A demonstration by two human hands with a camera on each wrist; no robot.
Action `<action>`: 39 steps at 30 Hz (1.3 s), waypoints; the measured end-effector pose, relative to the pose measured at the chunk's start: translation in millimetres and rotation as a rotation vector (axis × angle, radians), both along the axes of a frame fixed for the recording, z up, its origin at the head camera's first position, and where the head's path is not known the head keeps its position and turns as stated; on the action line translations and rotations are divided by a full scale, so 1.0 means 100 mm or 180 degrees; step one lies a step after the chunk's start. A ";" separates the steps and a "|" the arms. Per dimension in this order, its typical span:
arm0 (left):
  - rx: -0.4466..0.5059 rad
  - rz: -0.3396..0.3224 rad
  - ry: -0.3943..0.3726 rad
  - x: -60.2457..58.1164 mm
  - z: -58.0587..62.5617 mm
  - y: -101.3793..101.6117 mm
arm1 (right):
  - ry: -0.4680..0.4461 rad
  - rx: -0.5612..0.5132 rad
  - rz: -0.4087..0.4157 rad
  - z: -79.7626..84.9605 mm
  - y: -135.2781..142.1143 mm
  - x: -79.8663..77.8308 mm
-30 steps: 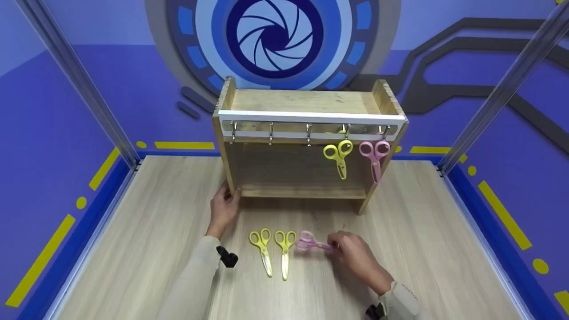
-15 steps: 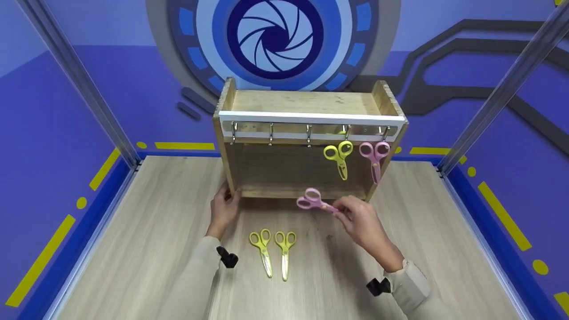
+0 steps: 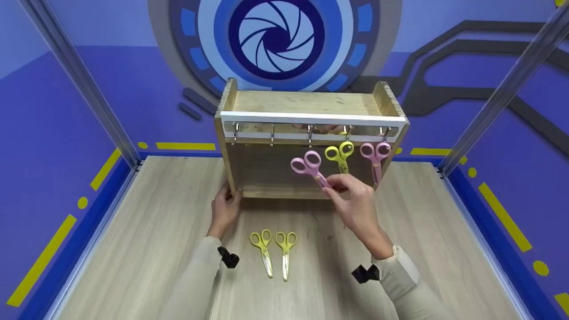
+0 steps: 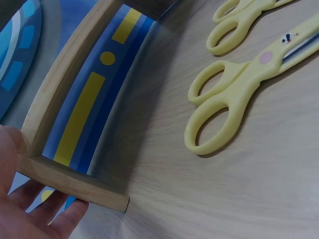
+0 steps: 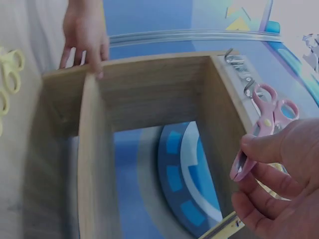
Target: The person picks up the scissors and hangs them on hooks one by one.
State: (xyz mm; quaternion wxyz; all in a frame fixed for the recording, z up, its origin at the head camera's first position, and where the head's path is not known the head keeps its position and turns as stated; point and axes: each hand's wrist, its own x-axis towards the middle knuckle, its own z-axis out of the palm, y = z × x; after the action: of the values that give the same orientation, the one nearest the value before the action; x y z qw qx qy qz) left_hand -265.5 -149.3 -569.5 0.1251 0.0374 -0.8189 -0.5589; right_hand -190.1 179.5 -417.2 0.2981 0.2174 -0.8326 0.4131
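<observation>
Pink scissors (image 3: 306,165) are pinched at the blade end by my right hand (image 3: 353,202), handle loops pointing up and left. They are in front of the wooden shelf (image 3: 302,194), just below the middle hook (image 3: 310,135) in the head view. My left hand (image 3: 224,209) grips the shelf's lower left corner, fingers and thumb on either side of the wood (image 4: 75,181) in the left wrist view. Yellow scissors (image 3: 339,155) and a second pink pair (image 3: 376,155) hang from the two rightmost hooks. Two yellow scissors (image 3: 262,249) lie on the table.
A white rail (image 3: 266,116) with several metal hooks runs across the shelf's front. The two hooks on the left (image 3: 235,133) hold nothing. Behind stands a patterned blue wall (image 3: 111,89), with metal posts (image 3: 498,89) at the sides of the wooden table (image 3: 169,195).
My right hand has lifted the pink scissors off the table and carried them up to the shelf, turning the loops upward. My left hand has stayed on the shelf corner.
</observation>
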 end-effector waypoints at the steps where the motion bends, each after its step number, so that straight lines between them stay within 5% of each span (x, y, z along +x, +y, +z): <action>1: -0.0008 0.0002 0.0002 0.00 0.00 0.00 | -0.0050 -0.0053 -0.0034 0.02 -0.02 0.00; 13: 0.0041 -0.0012 0.0044 0.01 -0.01 0.00 | -0.0603 -0.0353 -0.0226 -0.05 -0.14 -0.10; 39: 0.0058 0.0008 0.0033 0.00 -0.01 0.00 | -0.0299 -0.0384 -0.0380 -0.28 -0.37 -0.29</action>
State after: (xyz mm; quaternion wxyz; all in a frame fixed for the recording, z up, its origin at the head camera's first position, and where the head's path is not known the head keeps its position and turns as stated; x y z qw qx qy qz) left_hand -265.2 -149.4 -570.3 0.1296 0.0367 -0.8131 -0.5663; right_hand -219.3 142.5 -445.0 0.2954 0.1295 -0.8308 0.4537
